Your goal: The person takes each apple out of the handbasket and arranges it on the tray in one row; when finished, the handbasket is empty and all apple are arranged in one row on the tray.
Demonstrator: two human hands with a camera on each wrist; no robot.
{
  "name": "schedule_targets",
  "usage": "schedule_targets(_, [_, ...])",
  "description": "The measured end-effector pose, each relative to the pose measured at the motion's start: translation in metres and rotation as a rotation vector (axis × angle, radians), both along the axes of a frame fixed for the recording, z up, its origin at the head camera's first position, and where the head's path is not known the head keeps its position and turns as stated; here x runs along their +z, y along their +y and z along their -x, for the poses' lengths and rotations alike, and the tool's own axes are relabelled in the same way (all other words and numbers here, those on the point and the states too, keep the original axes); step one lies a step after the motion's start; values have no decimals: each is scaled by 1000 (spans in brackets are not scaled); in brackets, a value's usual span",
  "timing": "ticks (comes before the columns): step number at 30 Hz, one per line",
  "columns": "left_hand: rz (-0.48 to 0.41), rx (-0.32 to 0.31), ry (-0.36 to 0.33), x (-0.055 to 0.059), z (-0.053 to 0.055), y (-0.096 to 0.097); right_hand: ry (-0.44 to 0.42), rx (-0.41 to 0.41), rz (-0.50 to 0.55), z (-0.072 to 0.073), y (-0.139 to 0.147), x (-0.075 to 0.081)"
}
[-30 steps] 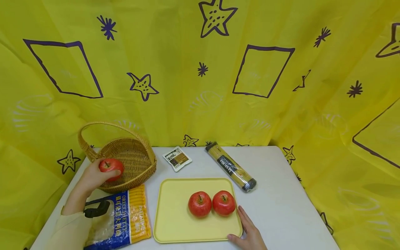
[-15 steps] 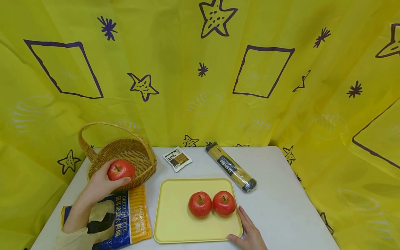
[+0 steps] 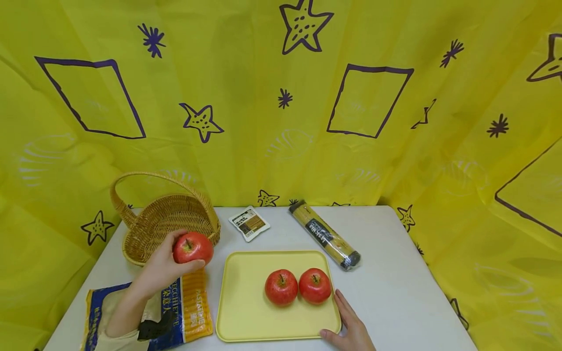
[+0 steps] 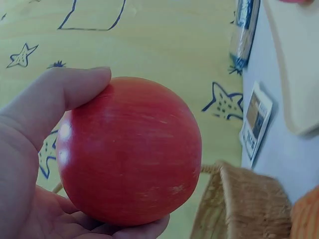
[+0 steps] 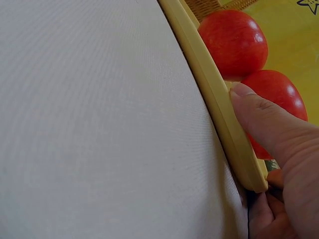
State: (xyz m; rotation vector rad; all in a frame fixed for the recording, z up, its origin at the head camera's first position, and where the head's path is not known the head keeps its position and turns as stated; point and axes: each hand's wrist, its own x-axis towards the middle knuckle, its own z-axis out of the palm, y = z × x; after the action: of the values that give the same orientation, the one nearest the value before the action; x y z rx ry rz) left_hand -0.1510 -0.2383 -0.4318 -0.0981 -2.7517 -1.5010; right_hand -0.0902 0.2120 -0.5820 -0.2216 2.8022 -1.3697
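Note:
My left hand (image 3: 164,265) holds a red apple (image 3: 196,247) in front of the wicker basket (image 3: 173,212), above the pasta bag. In the left wrist view the thumb lies over the top of the apple and the fingers curl beneath it. Two more red apples, one on the left (image 3: 281,288) and one on the right (image 3: 315,286), stand side by side on the yellow tray (image 3: 241,297). My right hand (image 3: 351,325) grips that tray at its near right corner. The right wrist view has the thumb (image 5: 259,107) at the rim and curled fingers around the corner.
A blue and yellow orecchiette bag (image 3: 193,312) lies left of the tray, partly under my left forearm. Behind the tray are a small white packet (image 3: 249,223) and a long spaghetti pack (image 3: 324,235). A yellow patterned curtain (image 3: 246,161) hangs behind the white table (image 3: 395,273).
My left hand has carried the apple out of the basket, rightward and nearer to me. The right hand, the tray and its two apples have stayed in place.

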Motion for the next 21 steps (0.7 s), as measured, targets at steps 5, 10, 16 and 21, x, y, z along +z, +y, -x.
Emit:
schedule_targets(5, [-34,-29,-11,-7,1,14,10,-7,-13,0,0,0])
schedule_targets(10, [-77,-57,-19,-16,1,25,-4,-6,-14,0,0,0])
schedule_targets(16, [-94,-71,-34,-25,2,38,-23,-5,3,0,0,1])
schedule_targets(21, [-153,-84,-83,-34,1,49,-12,-3,8,0,0,1])
